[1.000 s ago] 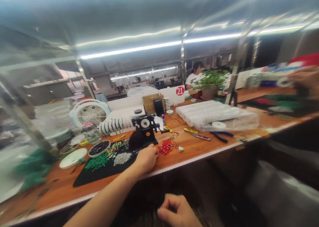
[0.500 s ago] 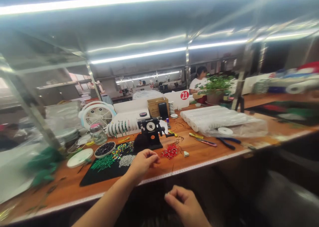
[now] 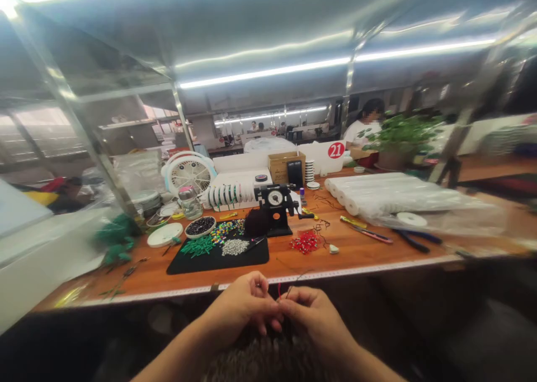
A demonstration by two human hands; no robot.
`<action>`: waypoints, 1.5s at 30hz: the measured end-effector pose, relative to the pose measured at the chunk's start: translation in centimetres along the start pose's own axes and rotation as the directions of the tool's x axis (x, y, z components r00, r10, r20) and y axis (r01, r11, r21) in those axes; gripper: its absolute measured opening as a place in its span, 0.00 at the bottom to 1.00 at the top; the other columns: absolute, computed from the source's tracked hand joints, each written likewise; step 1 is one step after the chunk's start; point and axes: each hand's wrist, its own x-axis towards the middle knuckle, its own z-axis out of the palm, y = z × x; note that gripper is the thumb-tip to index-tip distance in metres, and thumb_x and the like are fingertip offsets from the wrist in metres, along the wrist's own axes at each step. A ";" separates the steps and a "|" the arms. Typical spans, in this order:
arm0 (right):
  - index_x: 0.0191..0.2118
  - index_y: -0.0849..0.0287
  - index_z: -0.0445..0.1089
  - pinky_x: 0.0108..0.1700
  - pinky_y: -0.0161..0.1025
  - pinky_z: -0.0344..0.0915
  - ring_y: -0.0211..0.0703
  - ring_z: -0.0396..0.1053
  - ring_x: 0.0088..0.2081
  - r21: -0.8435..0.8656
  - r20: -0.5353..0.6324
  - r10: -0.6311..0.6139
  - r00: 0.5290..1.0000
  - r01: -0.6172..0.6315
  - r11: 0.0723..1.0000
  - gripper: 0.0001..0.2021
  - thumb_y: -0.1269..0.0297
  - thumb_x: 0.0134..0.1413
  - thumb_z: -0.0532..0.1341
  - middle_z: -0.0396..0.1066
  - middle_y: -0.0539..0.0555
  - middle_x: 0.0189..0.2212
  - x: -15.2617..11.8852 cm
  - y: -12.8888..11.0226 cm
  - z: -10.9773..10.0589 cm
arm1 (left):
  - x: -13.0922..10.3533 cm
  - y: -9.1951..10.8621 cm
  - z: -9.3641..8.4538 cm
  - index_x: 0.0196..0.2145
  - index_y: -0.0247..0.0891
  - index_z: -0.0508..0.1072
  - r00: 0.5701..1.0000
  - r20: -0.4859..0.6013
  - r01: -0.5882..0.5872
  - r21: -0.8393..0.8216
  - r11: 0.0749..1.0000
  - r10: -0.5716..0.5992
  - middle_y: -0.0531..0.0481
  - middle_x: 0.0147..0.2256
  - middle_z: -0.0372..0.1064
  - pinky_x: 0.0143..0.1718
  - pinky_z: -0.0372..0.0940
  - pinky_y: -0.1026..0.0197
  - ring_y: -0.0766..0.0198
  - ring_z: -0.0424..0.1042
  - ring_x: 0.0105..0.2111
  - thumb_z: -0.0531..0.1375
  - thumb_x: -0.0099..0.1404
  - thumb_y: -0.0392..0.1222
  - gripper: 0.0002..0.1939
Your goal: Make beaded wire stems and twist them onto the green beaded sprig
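Observation:
My left hand (image 3: 247,301) and my right hand (image 3: 308,309) meet just off the table's front edge, with their fingertips touching. A dark thin cord (image 3: 297,281) sticks up from the pinched fingers of my right hand. Between the fingertips stands a thin red piece (image 3: 279,288), seemingly pinched by my left hand; its lower end is hidden. Beyond my hands, a pile of small red pieces (image 3: 305,242) lies on the wooden table (image 3: 251,267). To its left, a black mat (image 3: 218,264) bears silver beads (image 3: 235,248), green pieces (image 3: 197,246) and multicoloured beads (image 3: 222,232).
A black crank device with a dial (image 3: 274,200) stands behind the mat, beside a row of white spools (image 3: 229,194). Plastic-wrapped white rolls (image 3: 377,192), dark-handled pliers (image 3: 413,240) and a cutter (image 3: 373,234) lie right. A fan (image 3: 191,174) stands at back left.
My left hand has come back from over the table near the red pile to meet my right hand. The right hand has risen slightly. The view has swung left.

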 end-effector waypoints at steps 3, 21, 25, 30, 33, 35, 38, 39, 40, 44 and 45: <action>0.22 0.64 0.70 0.27 0.33 0.55 0.36 0.63 0.22 0.021 -0.066 0.037 0.997 -0.036 0.999 0.13 0.59 0.39 0.70 0.69 0.51 0.19 0.0 0.2 0.3 | -0.1 -0.8 -0.2 0.26 0.38 0.59 1.000 -0.012 -0.001 -0.066 0.998 0.000 0.50 0.18 0.72 0.14 0.57 0.70 0.64 0.71 0.18 0.64 0.47 0.34 0.14; 0.19 0.63 0.65 0.18 0.30 0.38 0.27 0.44 0.14 0.215 -0.123 0.183 0.975 -0.154 0.964 0.17 0.57 0.34 0.70 0.53 0.42 0.10 0.3 1.0 1.4 | -1.6 -2.9 0.0 0.21 0.37 0.77 0.845 -0.199 -0.475 0.148 0.867 0.497 0.48 0.28 0.68 0.34 0.62 0.62 0.62 0.67 0.31 0.65 0.52 0.40 0.06; 0.20 0.64 0.67 0.21 0.31 0.45 0.29 0.51 0.17 0.200 -0.090 0.183 0.979 -0.163 0.966 0.15 0.58 0.36 0.69 0.60 0.46 0.14 0.1 1.3 1.1 | -1.6 -2.7 -0.1 0.20 0.35 0.73 0.914 -0.187 -0.366 0.011 0.931 0.361 0.49 0.22 0.70 0.29 0.63 0.63 0.64 0.68 0.24 0.62 0.54 0.40 0.08; 0.20 0.63 0.68 0.21 0.32 0.44 0.29 0.48 0.17 -0.045 -0.154 0.113 0.982 -0.121 0.992 0.16 0.55 0.37 0.69 0.57 0.44 0.12 -0.2 0.3 0.7 | -1.4 -2.1 -0.6 0.32 0.37 0.66 0.985 -0.137 -0.131 -0.182 0.974 0.107 0.54 0.18 0.70 0.17 0.60 0.68 0.65 0.69 0.17 0.66 0.46 0.34 0.15; 0.21 0.65 0.71 0.26 0.33 0.53 0.33 0.58 0.21 -0.224 -0.053 0.040 0.998 -0.051 0.973 0.15 0.56 0.41 0.68 0.67 0.50 0.18 -0.3 -0.5 0.8 | -1.3 -1.8 -0.5 0.28 0.39 0.59 0.995 -0.064 -0.083 -0.194 0.978 0.071 0.54 0.16 0.70 0.16 0.61 0.68 0.65 0.69 0.15 0.66 0.43 0.33 0.19; 0.21 0.64 0.72 0.28 0.34 0.55 0.36 0.61 0.24 -0.247 -0.018 0.033 0.999 -0.037 0.968 0.14 0.56 0.42 0.67 0.69 0.52 0.21 -0.2 -0.8 0.9 | -1.3 -1.8 -0.4 0.26 0.39 0.59 0.998 -0.052 -0.042 -0.164 0.986 0.034 0.54 0.15 0.69 0.16 0.60 0.68 0.65 0.68 0.15 0.66 0.42 0.34 0.18; 0.22 0.64 0.70 0.28 0.34 0.56 0.36 0.61 0.24 -0.257 -0.029 0.014 0.999 -0.021 0.966 0.14 0.56 0.43 0.66 0.69 0.51 0.20 -0.2 -0.9 1.1 | -1.5 -1.9 -0.3 0.25 0.36 0.65 0.994 -0.111 -0.010 -0.031 0.999 0.006 0.54 0.15 0.68 0.17 0.58 0.68 0.67 0.67 0.15 0.65 0.45 0.36 0.11; 0.22 0.63 0.70 0.28 0.34 0.57 0.37 0.61 0.24 -0.278 -0.039 -0.006 0.999 -0.005 0.961 0.14 0.56 0.44 0.66 0.68 0.51 0.20 -0.1 -0.9 1.2 | -1.7 -1.8 -0.3 0.24 0.35 0.68 0.990 -0.140 -0.011 0.039 0.999 0.016 0.54 0.15 0.68 0.17 0.58 0.68 0.68 0.66 0.15 0.64 0.47 0.36 0.07; 0.22 0.64 0.71 0.29 0.35 0.57 0.37 0.61 0.25 -0.301 -0.051 -0.029 0.998 0.012 0.953 0.14 0.56 0.45 0.65 0.69 0.51 0.20 -0.1 -0.9 1.2 | -1.8 -1.8 -0.3 0.24 0.34 0.70 0.985 -0.166 -0.024 0.120 0.992 0.044 0.54 0.15 0.67 0.18 0.57 0.68 0.69 0.64 0.15 0.63 0.49 0.37 0.05; 0.23 0.64 0.71 0.31 0.35 0.58 0.39 0.62 0.27 -0.325 -0.079 -0.058 0.995 0.030 0.945 0.14 0.56 0.45 0.65 0.70 0.52 0.22 -0.1 -0.7 1.2 | -2.5 -1.4 0.0 0.23 0.34 0.74 0.964 -0.183 -0.124 0.334 0.934 0.193 0.54 0.17 0.65 0.21 0.56 0.67 0.69 0.62 0.18 0.60 0.53 0.40 0.07; 0.23 0.64 0.71 0.30 0.34 0.58 0.38 0.62 0.26 -0.310 -0.085 -0.053 0.995 0.024 0.950 0.13 0.56 0.45 0.66 0.70 0.51 0.22 -0.1 -0.6 1.1 | -2.5 -1.3 0.0 0.22 0.34 0.73 0.964 -0.179 -0.128 0.332 0.935 0.196 0.54 0.17 0.65 0.21 0.56 0.66 0.69 0.62 0.18 0.60 0.53 0.41 0.08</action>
